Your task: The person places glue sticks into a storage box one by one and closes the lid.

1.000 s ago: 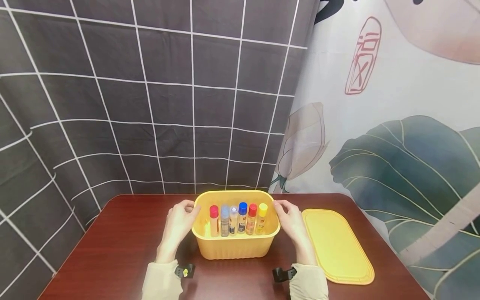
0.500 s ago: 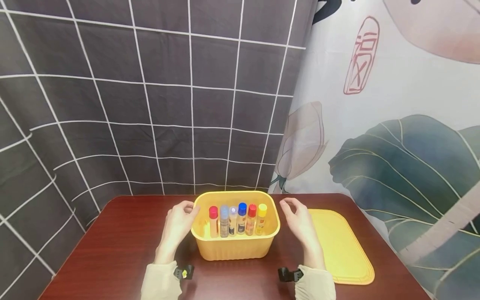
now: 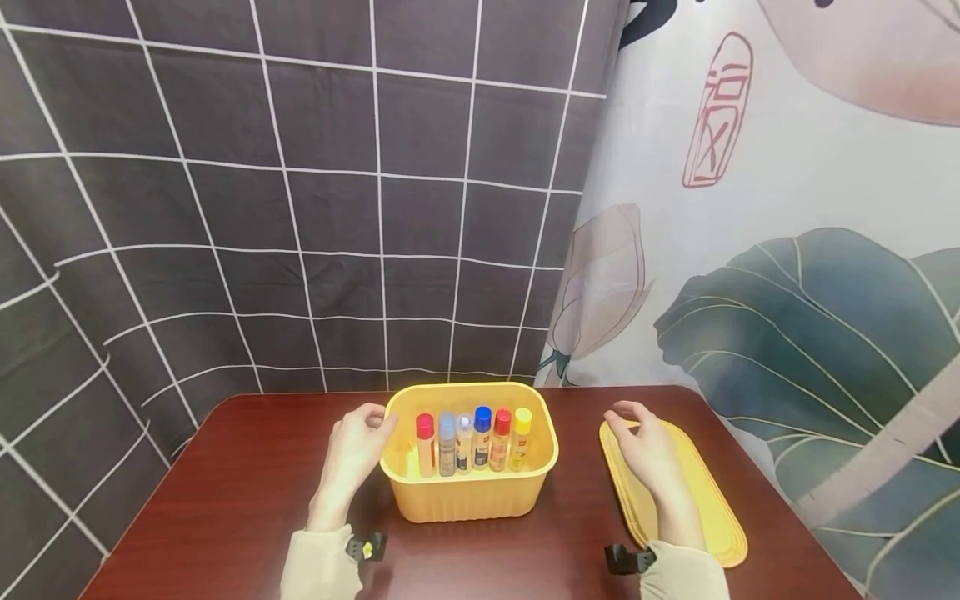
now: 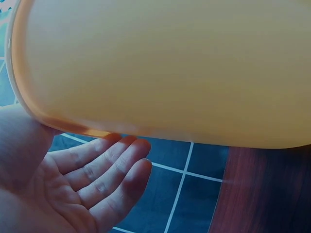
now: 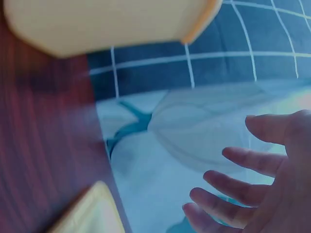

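A yellow plastic storage box (image 3: 468, 497) stands on the table near its far edge. Several slim clear bottles (image 3: 482, 446) with red, blue, pale and yellow caps stand upright in a row inside it. At the box's left end my left hand (image 3: 356, 446) holds the rim, thumb over the edge and fingers (image 4: 114, 177) outside, with fingertips close to the wall. My right hand (image 3: 648, 450) is above the yellow lid (image 3: 708, 492) to the right, fingers apart and holding nothing, as the right wrist view (image 5: 257, 184) also shows.
The dark red-brown table (image 3: 247, 500) carries the box and lid. Behind it hangs a dark grey curtain (image 3: 322, 208) with white grid lines. A white curtain (image 3: 750, 217) with a lotus print hangs along the right.
My right hand has let go of the box's right rim and moved right, over the lid. My left hand has stayed at the left rim, and the box stands where it was.
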